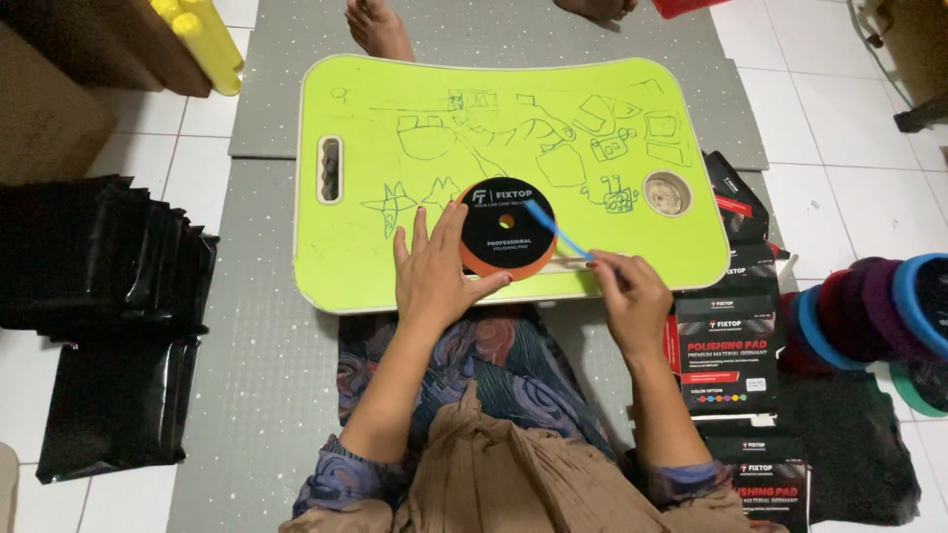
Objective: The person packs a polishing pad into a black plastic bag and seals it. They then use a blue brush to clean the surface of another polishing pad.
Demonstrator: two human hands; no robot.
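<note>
Lying flat near the front edge of the green lap desk (395, 266), the round pad (507, 229), orange foam with a black label on top, is pinned at its left rim by the left hand (432, 273), fingers spread flat. A thin blue strip (556, 230) is pinched in the right hand (630, 293); its long axis runs up-left from the fingers over the pad's centre hole. The left hand is nearer the pad. More colored pads (869, 311) are stacked at right beside printed black cards (729, 350); black bags (104, 296) are piled at left. The desk's cup hole (667, 193) looks empty.
</note>
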